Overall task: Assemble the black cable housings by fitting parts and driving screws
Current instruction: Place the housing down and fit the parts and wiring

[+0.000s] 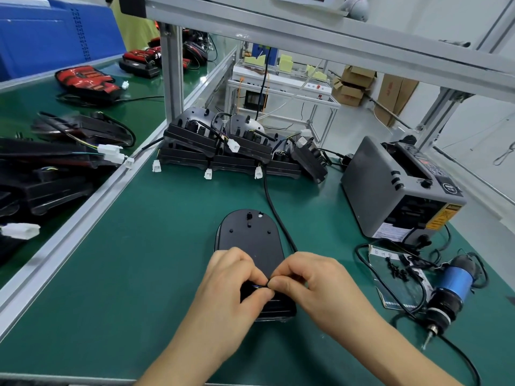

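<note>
A black cable housing (249, 238) lies flat on the green mat in front of me, its rounded end pointing away. A black cable (274, 210) runs from under my right hand past the housing's right side toward the back. My left hand (232, 285) and my right hand (312, 285) meet over the housing's near end, fingers curled. Both pinch a small part or wire there, mostly hidden by the fingertips. An electric screwdriver (448, 288) with a blue body lies on the mat at the right, bit pointing toward me. Several small black screws (398, 270) lie on a paper sheet beside it.
A stack of black housings (239, 146) with white connectors stands at the back of the mat. A grey tape dispenser (401, 188) sits at the right rear. An aluminium rail (92, 201) borders the mat on the left, with more housings (50, 168) beyond it.
</note>
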Action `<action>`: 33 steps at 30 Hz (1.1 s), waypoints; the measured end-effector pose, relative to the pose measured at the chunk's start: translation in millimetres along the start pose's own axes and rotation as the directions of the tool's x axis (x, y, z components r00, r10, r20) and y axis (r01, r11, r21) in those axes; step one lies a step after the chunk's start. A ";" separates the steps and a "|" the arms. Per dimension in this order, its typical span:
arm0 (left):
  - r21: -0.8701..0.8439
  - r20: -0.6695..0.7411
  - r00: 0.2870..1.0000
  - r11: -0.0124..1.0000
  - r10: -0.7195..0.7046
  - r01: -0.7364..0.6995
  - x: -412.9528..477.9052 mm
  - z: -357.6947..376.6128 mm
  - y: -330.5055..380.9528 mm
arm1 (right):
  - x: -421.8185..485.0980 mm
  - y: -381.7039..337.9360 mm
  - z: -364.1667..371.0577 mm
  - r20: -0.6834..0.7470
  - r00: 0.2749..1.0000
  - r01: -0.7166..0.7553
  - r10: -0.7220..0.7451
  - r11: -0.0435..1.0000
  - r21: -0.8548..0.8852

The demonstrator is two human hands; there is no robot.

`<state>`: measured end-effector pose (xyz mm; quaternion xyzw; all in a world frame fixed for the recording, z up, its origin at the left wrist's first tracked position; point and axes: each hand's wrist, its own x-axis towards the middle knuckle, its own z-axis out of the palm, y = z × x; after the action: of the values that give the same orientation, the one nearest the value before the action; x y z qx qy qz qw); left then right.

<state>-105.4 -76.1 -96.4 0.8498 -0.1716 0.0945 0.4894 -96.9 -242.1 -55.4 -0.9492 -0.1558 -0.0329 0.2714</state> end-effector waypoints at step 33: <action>0.037 -0.029 0.995 0.995 0.098 -0.097 -9.1 -9.6 -10.3 | 70.5 -0.3 -32.7 0.716 0.680 -0.126 0.160 0.987 -0.102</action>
<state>-109.8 -61.2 -102.8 0.8474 -0.2037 0.1343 0.4716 -29.3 -239.5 -17.1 -0.9007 -0.1744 0.3601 0.1692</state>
